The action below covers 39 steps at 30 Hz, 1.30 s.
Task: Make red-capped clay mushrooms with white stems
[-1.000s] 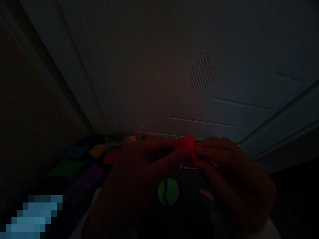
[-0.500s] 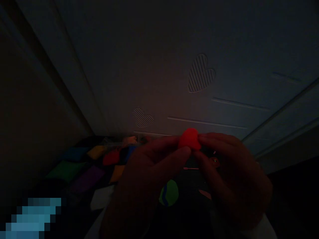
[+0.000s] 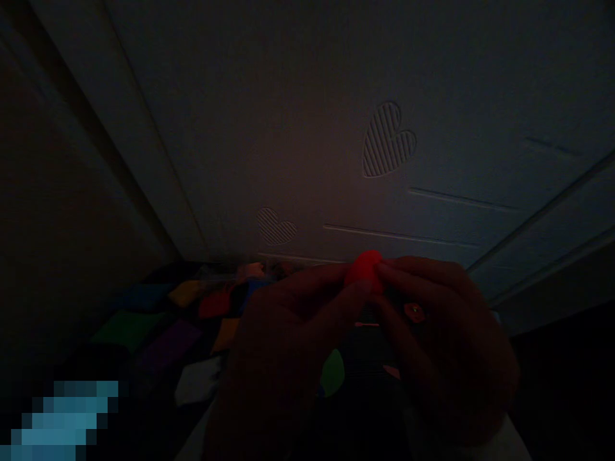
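A bright red lump of modelling clay (image 3: 364,272), soft and rounded, is held up between both hands. My left hand (image 3: 298,320) pinches it from the left, with the thumb across its lower front. From the right, the fingertips of my right hand (image 3: 442,333) press on its side. Below the hands lies a flat green piece (image 3: 333,374) with some blue at its edge, partly covered by my left hand. A thin pink tool (image 3: 367,324) and another pink piece (image 3: 391,371) lie on the dark surface, both partly hidden.
Several coloured packets lie at the left, among them green (image 3: 127,326), purple (image 3: 170,342), red (image 3: 214,303) and yellow (image 3: 185,293). A white piece (image 3: 198,381) is nearer. A small orange-red item (image 3: 414,312) lies by my right hand. A pale panel with embossed hearts (image 3: 307,147) rises behind.
Both hands keep hold of the red clay, whose outline looks rounder. The right fingertips have shifted further over its front. My left hand has moved slightly right and covers more of the green piece.
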Each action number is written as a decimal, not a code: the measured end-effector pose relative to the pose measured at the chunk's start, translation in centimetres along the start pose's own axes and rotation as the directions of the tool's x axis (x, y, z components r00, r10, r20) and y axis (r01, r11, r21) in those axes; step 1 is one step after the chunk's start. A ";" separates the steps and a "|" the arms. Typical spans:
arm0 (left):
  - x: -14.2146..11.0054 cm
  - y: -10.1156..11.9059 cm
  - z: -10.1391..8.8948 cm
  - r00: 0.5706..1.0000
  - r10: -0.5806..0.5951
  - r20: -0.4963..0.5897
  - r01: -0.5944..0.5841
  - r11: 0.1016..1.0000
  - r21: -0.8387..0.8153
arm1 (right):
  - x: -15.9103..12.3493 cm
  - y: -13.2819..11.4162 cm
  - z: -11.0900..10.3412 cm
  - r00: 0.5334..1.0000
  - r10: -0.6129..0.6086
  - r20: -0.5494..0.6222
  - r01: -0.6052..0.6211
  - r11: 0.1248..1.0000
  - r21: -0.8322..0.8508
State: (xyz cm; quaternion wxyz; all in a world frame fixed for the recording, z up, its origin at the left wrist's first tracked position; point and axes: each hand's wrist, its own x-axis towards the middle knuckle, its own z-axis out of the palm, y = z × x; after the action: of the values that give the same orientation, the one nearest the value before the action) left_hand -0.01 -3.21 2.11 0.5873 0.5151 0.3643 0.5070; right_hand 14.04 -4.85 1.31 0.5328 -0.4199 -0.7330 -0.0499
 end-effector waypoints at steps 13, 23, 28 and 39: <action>0.0 0.0 0.1 0.999 0.024 -0.025 -0.022 0.999 0.042 | -0.1 0.2 -0.2 1.000 0.004 0.013 -0.004 1.000 -0.024; 0.0 -0.1 0.1 0.997 0.023 -0.079 -0.017 0.997 0.074 | -0.2 0.2 -0.2 1.000 0.002 0.005 -0.002 1.000 0.017; 0.2 0.0 0.2 0.996 0.010 -0.088 -0.008 1.000 0.023 | -0.3 0.2 -0.2 1.000 0.024 0.000 -0.024 1.000 -0.006; 0.5 -0.4 0.3 0.995 0.044 -0.089 -0.047 0.998 -0.034 | -0.2 0.7 -0.1 0.999 0.043 0.002 -0.043 0.999 -0.033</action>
State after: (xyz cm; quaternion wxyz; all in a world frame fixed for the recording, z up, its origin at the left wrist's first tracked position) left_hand 0.46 -2.81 1.77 0.5679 0.4897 0.3689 0.5492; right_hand 14.56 -4.57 0.95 0.5258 -0.4444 -0.7236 -0.0500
